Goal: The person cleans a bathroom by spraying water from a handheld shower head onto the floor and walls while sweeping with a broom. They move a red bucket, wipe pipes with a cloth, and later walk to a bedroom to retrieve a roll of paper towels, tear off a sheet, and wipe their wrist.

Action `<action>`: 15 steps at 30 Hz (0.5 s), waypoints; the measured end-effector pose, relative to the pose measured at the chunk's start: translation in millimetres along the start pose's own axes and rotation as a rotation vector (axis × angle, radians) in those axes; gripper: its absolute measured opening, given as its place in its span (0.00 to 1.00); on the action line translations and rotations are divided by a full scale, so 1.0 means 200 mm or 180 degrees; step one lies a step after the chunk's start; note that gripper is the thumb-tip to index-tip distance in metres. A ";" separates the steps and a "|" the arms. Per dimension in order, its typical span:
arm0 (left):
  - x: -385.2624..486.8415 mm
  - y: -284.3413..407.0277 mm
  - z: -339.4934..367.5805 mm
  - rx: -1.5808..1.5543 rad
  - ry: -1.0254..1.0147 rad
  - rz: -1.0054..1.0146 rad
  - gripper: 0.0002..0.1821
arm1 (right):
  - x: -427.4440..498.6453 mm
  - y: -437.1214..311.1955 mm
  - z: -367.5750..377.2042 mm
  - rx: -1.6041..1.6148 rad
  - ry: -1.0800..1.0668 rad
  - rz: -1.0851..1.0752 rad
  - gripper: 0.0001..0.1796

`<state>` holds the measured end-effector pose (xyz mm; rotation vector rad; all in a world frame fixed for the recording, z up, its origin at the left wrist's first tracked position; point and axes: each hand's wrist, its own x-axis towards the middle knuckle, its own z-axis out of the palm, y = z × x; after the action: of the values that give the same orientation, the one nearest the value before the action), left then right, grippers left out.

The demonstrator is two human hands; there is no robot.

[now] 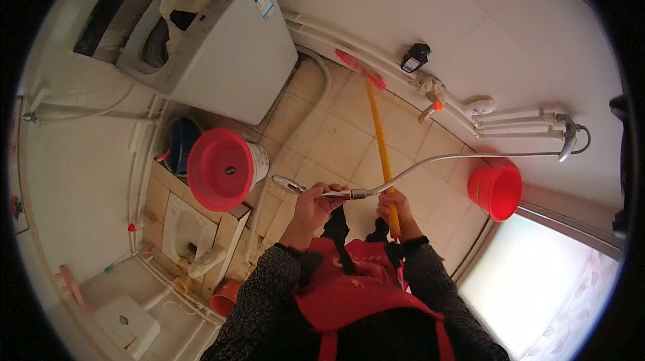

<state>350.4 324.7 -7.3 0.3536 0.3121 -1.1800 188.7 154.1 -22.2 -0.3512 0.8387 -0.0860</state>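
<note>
My left hand (316,206) is closed around the handle of a chrome hand shower (289,184), its head pointing left. A metal shower hose (443,157) runs from it to the wall mixer tap (568,137) at the right. In my right hand (395,206) is the yellow pole (379,134) of a floor brush or mop, gripped near its lower end in the picture. The pink head (359,68) rests on the floor by the wall pipes. No water can be made out from the shower.
A washing machine (237,48) with cloth in its open top stands upper left. Near it are a pink basin (211,169) and a dark blue bucket (182,144). A squat toilet (186,232) lies lower left, a red bucket (496,190) right. A grey drain hose (302,134) crosses the tiles.
</note>
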 end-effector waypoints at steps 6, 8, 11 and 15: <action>0.03 0.00 0.00 0.0116 0.0242 0.0167 0.08 | 0.21 -0.05 -0.04 -0.1354 0.0243 0.0048 0.07; 0.05 0.01 0.01 0.0229 0.0176 0.0246 0.08 | 0.10 -0.03 -0.12 -0.1760 -0.0007 -0.0340 0.11; 0.06 0.03 0.05 0.0386 0.0169 0.0383 0.07 | -0.17 0.01 -0.27 -0.1705 0.0362 0.0126 0.09; 0.08 0.06 0.09 0.0409 0.0294 0.0549 0.07 | -0.56 0.05 -0.47 -0.2180 0.0868 0.0465 0.07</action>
<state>368.5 308.0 4.5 0.5380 0.2806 -1.0183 43.8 161.7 -3.6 -0.9336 1.1510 0.3047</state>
